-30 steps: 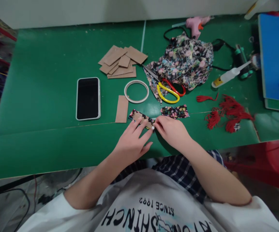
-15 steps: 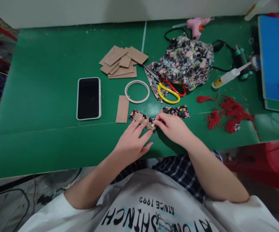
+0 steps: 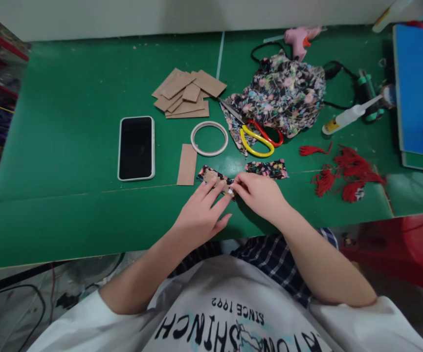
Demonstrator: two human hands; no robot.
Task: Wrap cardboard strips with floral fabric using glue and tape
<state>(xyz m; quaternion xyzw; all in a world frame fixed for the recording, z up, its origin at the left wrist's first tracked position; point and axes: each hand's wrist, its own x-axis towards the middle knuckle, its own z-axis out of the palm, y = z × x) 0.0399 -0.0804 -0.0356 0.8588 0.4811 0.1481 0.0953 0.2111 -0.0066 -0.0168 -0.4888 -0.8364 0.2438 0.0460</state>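
On the green worktop [image 3: 68, 146], near its front edge, a fabric-wrapped card [image 3: 213, 178] lies flat. Left hand [image 3: 200, 217] presses it with fingers spread, released. Right hand [image 3: 260, 195] pinches its right end. A bare card [image 3: 187, 165] lies just left; scissors [image 3: 255, 137] lie behind.

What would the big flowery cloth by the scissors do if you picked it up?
The flowery cloth would probably flop and droop, since it already lies crumpled in soft folds. It looks thin, so likely light. Lifting it might drag the scissors, whose blades seem to lie against its edge.
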